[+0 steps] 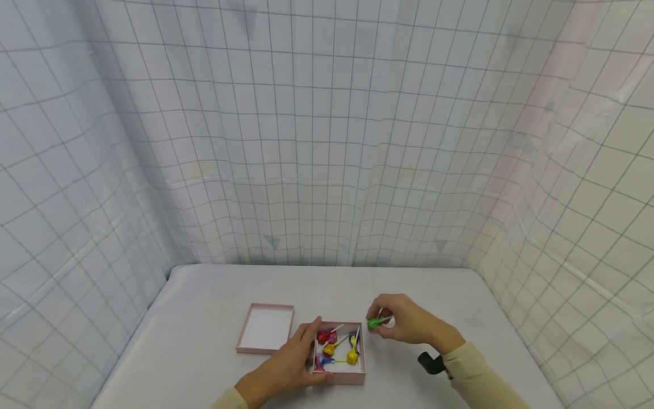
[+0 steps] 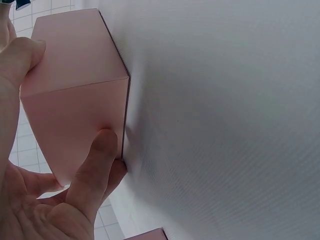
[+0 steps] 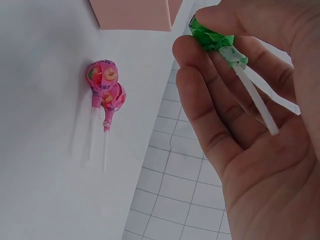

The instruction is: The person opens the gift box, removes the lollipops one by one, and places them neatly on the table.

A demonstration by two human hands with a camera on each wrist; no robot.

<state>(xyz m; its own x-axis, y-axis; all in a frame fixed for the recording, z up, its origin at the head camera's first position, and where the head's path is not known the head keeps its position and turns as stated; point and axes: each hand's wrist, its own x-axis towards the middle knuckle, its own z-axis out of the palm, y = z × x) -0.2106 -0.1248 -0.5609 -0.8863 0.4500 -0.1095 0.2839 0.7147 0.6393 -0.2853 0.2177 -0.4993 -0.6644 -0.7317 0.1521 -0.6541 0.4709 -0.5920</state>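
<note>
An open pink box (image 1: 339, 378) stands on the table with several wrapped lollipops inside, among them a yellow lollipop (image 1: 352, 357) and a red lollipop (image 1: 322, 337). My left hand (image 1: 286, 363) grips the box at its left side, thumb on the near wall; the left wrist view shows fingertips against the pink outer walls (image 2: 75, 120). Just right of the box, my right hand (image 1: 406, 319) pinches a green lollipop (image 3: 212, 39) by its wrapped head, the white stick (image 3: 256, 100) pointing back toward the palm. Two pink lollipops (image 3: 102, 77) lie on the table below that hand.
The pink box lid (image 1: 265, 328), white inside, lies left of the box. A black wrist device (image 1: 431, 363) sits by the right sleeve. White sheets with a grid pattern (image 1: 327, 142) hang behind and on both sides of the white table (image 1: 204, 307).
</note>
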